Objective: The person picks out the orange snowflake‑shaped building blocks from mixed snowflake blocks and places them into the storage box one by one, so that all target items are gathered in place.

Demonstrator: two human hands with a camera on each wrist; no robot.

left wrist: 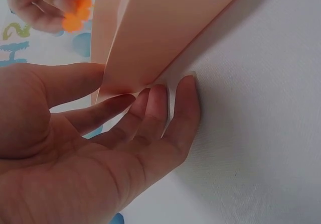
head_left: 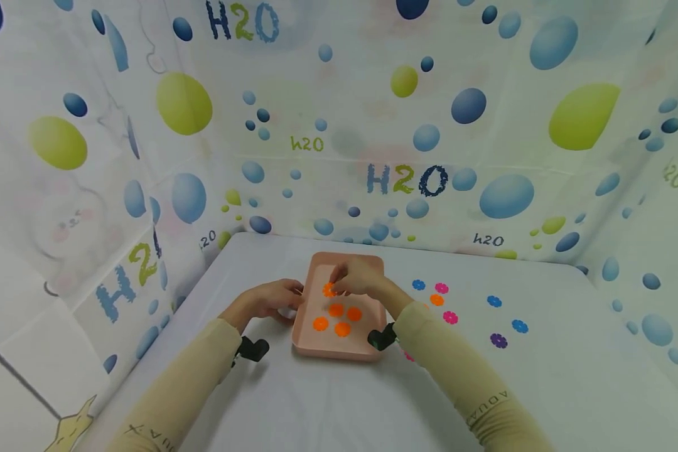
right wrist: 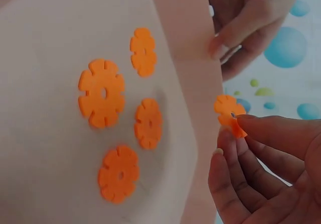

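A shallow pink tray (head_left: 339, 353) lies on the table. On its left side my left hand (head_left: 271, 298) holds the rim, the thumb against the wall and the fingers (left wrist: 186, 103) bent beneath the edge. My right hand (head_left: 358, 276) is over the tray's far half. Between thumb and fingertips it pinches an orange snowflake disc (right wrist: 225, 105), a flat round piece with notches and a centre hole. Several more orange snowflake discs (right wrist: 102, 93) lie flat on the tray floor, towards its near half.
Right of the tray, loose snowflake discs are scattered on the white table (head_left: 542, 389): blue (head_left: 494, 301), pink (head_left: 450, 317), orange (head_left: 437, 300) and purple (head_left: 498, 341). My right forearm covers part of that area. A patterned curtain (head_left: 339, 125) stands behind the table and along both sides.
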